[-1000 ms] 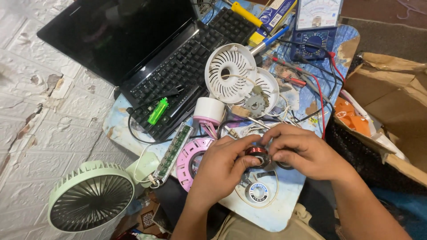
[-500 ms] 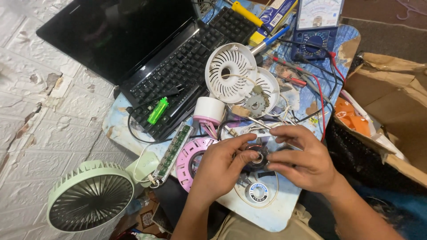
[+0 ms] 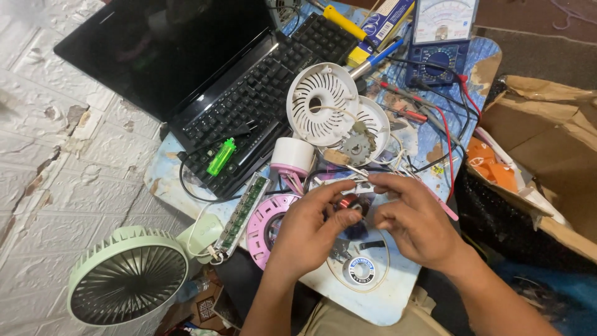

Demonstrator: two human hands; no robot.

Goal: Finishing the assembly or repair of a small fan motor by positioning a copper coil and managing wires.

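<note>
My left hand (image 3: 311, 227) pinches a small motor with a red copper winding (image 3: 349, 203) between thumb and fingers, over the near part of the desk (image 3: 385, 292). My right hand (image 3: 413, 218) is just beside it, fingers half curled, fingertips by the motor; I cannot tell whether it grips anything. Under my hands lies a round solder spool (image 3: 360, 271). A pink ring (image 3: 266, 219) sits left of my left hand, with a white fan grille (image 3: 321, 102) and a black laptop (image 3: 205, 87) toward the far edge.
</note>
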